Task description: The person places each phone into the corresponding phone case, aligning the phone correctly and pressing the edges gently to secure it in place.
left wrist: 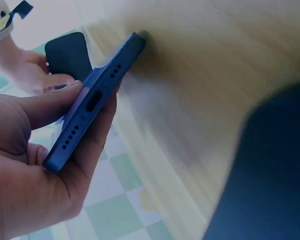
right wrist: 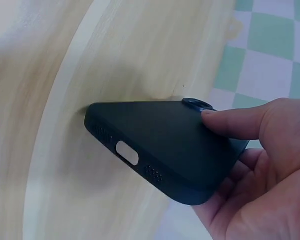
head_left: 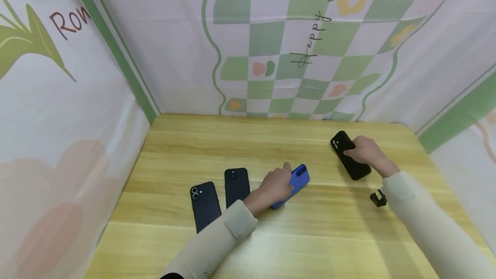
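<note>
My left hand grips a blue phone case near the middle of the table. In the left wrist view the blue case's bottom edge, with its port slot and small holes, faces the camera, thumb on one side and fingers on the other. At the right my right hand holds a black phone case by its side. The right wrist view shows the thumb on the black case's back near the camera opening, with fingers underneath. The case is tilted over the table.
Two dark phones or cases lie left of my left hand: one with two ringed lenses, another beside it, partly behind my forearm. The wooden table meets a printed cloth wall. A blurred dark shape fills the left wrist view's lower right.
</note>
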### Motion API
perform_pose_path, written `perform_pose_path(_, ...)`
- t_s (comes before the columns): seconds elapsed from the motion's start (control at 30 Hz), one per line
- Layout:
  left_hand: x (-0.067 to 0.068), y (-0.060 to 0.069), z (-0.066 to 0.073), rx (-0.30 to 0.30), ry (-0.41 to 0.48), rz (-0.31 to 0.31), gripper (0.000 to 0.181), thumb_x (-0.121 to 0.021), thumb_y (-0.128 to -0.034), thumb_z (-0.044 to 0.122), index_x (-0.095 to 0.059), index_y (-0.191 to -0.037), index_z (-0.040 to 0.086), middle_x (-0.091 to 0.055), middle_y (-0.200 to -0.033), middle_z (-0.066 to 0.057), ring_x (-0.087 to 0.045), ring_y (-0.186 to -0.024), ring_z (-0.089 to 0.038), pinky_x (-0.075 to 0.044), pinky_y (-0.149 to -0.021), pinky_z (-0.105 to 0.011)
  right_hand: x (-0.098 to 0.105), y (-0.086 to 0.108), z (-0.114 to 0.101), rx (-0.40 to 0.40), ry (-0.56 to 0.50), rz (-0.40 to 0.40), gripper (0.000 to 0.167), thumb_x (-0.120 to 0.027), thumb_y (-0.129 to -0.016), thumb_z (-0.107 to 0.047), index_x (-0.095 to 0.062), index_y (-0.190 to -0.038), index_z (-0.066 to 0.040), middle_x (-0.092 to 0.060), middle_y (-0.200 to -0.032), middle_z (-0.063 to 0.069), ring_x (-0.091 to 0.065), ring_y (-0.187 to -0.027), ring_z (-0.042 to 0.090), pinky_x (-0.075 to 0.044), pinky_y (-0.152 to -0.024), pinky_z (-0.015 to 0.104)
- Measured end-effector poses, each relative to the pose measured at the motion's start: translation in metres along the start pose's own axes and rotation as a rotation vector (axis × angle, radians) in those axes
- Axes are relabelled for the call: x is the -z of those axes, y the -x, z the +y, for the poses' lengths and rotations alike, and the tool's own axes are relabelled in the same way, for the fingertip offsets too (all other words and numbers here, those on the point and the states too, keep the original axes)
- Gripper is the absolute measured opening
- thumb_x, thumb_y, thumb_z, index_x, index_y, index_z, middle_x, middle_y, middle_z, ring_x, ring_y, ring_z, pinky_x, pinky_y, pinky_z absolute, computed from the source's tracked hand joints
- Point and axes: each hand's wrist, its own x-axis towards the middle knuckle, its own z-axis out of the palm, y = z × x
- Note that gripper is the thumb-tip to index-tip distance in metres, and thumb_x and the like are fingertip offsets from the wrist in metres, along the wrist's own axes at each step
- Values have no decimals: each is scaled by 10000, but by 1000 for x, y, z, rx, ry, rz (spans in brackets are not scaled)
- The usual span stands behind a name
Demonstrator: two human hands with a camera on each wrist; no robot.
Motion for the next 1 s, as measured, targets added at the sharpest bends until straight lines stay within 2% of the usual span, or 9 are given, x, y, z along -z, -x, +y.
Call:
perform_pose_path(0.13, 5, 3, -7, 4, 121, 5, 375, -716, -1026, 167, -591, -1333, -7, -733, -1120, -188, -720, -901, -256, -590, -696, -314, 2, 7, 3, 21, -41, 6, 360, -695, -986, -176, -537, -681, -69, -578, -662, 61, -560, -606, 204, -464, -582, 325)
perform_pose_path(0.23, 9, 5, -11, 25, 196, 7, 399, -685, -1052, 201, -597, -1366, -28, -725, -1164, -187, -708, -933, -241, -591, -719, -314, 4, 11, 1, 35, -72, 8, 316, -700, -986, -172, -617, -723, -18, -639, -652, 68, -607, -593, 200, -483, -568, 318)
perform_pose_path(0.3, 12, 7, -12, 45, 286, 14, 399, -664, -1065, 195, -579, -1382, -32, -718, -1174, -198, -710, -939, -250, -604, -733, -336, 5, 13, -2, 41, -98, 10, 287, -703, -986, -170, -669, -765, 11, -679, -656, 76, -646, -591, 203, -506, -559, 320)
perform_pose_path(0.4, 15, 10, -15, 75, 494, 33, 413, -631, -1078, 159, -528, -1433, -26, -697, -1218, -223, -717, -1006, -299, -627, -815, -418, 9, 17, -9, 51, -131, 14, 269, -706, -987, -166, -700, -811, 37, -694, -643, 71, -675, -588, 206, -532, -549, 328)
perform_pose_path(0.57, 21, 13, -23, 147, 908, 27, 521, -588, -1094, 120, -407, -1574, 29, -617, -1389, -222, -669, -1186, -376, -590, -967, -561, 18, 25, -29, 67, -168, 22, 290, -712, -1003, -199, -724, -944, 85, -721, -691, 74, -709, -615, 213, -575, -559, 344)
perform_pose_path(0.67, 26, 15, -28, 155, 1076, 7, 578, -563, -1106, 123, -327, -1629, 52, -588, -1435, -213, -657, -1227, -388, -571, -1002, -587, 23, 29, -45, 74, -183, 34, 326, -717, -1008, -230, -727, -1015, 96, -742, -725, 89, -718, -633, 212, -575, -579, 345)
perform_pose_path(0.8, 30, 18, -32, 114, 1193, -24, 594, -531, -1119, 127, -276, -1650, 48, -621, -1406, -208, -676, -1221, -376, -556, -1039, -572, 27, 33, -63, 71, -257, 26, 413, -718, -1017, -247, -697, -1166, 137, -780, -815, 154, -751, -672, 224, -596, -602, 324)
perform_pose_path(0.9, 31, 20, -34, 77, 1276, -43, 577, -513, -1123, 110, -280, -1646, 37, -661, -1359, -201, -685, -1218, -361, -540, -1071, -546, 27, 36, -75, 55, -381, -4, 481, -710, -1029, -231, -632, -1277, 174, -791, -924, 210, -785, -740, 251, -630, -632, 312)
perform_pose_path(1.0, 32, 21, -35, 52, 1332, -48, 561, -506, -1123, 98, -296, -1640, 37, -682, -1332, -186, -690, -1220, -345, -537, -1082, -517, 27, 39, -85, 44, -485, -22, 503, -706, -1036, -211, -591, -1317, 190, -791, -977, 218, -795, -776, 248, -642, -648, 308)
